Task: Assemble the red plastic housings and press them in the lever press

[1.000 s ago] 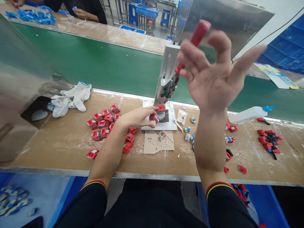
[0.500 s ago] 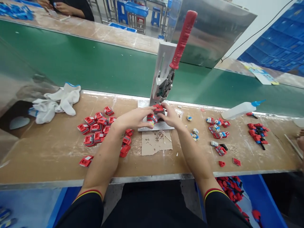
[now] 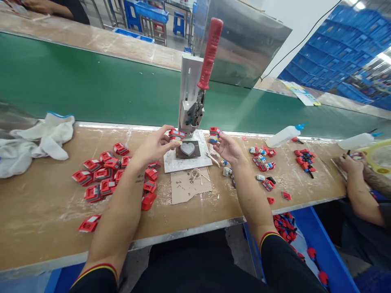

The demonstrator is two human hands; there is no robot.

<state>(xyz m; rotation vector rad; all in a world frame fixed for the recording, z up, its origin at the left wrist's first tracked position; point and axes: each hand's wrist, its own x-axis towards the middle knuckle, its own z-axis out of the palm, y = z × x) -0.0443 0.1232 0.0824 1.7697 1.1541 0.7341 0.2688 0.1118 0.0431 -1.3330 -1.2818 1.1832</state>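
Left hand (image 3: 155, 144) is pinching a small red-and-blue plastic part (image 3: 176, 135) at centre frame — right hand (image 3: 227, 147) is gripping another such part (image 3: 214, 134), both beside the grey heart-shaped press die (image 3: 187, 149).

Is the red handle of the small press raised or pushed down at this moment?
Raised. The red handle stands nearly upright above the press, and no hand touches it; the heart-shaped seat below lies bare.

At a wooden bench (image 3: 45, 211), the left hand (image 3: 154, 145) pinches a red part (image 3: 176, 135) beside a lever press (image 3: 195, 97), while the right hand (image 3: 227, 147) holds another red piece (image 3: 214, 134); loose red parts (image 3: 104, 171) lie scattered left.
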